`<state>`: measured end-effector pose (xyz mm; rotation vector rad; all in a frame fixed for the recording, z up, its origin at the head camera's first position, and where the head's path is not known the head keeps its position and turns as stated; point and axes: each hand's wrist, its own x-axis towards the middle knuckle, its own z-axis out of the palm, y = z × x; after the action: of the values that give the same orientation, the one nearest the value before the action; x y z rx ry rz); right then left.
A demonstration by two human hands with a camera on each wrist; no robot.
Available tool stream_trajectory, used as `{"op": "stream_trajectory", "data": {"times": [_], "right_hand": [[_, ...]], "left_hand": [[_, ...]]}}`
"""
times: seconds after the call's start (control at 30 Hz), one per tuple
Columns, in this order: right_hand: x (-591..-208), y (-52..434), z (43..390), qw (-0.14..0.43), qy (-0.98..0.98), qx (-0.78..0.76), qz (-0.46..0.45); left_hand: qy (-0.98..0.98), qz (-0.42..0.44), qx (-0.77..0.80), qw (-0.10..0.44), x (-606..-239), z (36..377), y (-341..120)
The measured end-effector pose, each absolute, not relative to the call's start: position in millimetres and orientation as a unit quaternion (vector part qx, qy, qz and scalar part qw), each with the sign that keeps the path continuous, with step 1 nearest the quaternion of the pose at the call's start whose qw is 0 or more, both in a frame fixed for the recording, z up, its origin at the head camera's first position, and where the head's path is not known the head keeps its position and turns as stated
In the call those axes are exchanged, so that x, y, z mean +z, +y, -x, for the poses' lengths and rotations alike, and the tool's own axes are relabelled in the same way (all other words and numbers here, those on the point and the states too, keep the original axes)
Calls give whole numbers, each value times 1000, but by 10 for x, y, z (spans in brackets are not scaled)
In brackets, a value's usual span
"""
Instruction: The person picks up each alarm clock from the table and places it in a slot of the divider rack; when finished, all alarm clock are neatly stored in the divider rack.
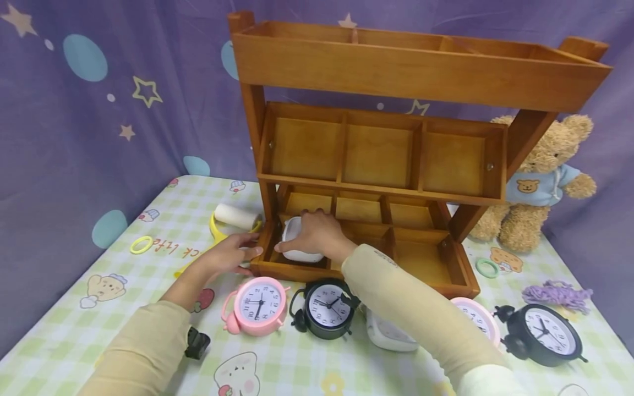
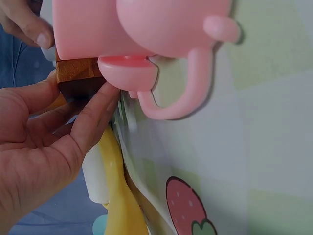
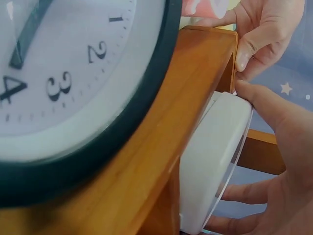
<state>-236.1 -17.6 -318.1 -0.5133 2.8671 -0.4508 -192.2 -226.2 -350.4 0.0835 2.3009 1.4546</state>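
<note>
In the bottom-left compartment of a wooden shelf rack (image 1: 421,82), my right hand (image 1: 319,234) grips a white square clock (image 1: 293,254). The right wrist view shows thumb and fingers on opposite edges of the clock (image 3: 215,161), by its clear front rim; its dial is hidden there. My left hand (image 1: 230,254) holds the rack's lower left front corner (image 2: 78,73) between thumb and fingers. Close to those fingers stands a pink twin-bell alarm clock (image 1: 260,305). A black alarm clock (image 1: 328,309) stands before the rack, under my right forearm.
Another white square item (image 1: 391,333), a pink clock (image 1: 477,319) and a black clock (image 1: 547,335) stand to the right. A white roller with a yellow handle (image 1: 238,216) lies left of the rack. A teddy bear (image 1: 537,187) sits behind, near a purple yarn bundle (image 1: 557,296).
</note>
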Motion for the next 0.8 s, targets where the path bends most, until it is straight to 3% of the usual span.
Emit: {"op": "stream_trajectory", "data": {"times": [0.8], "right_hand": [[-3240, -373, 2335, 112, 974, -87, 174]], "left_hand": [[825, -36, 526, 206, -3499, 1917, -2270]]}}
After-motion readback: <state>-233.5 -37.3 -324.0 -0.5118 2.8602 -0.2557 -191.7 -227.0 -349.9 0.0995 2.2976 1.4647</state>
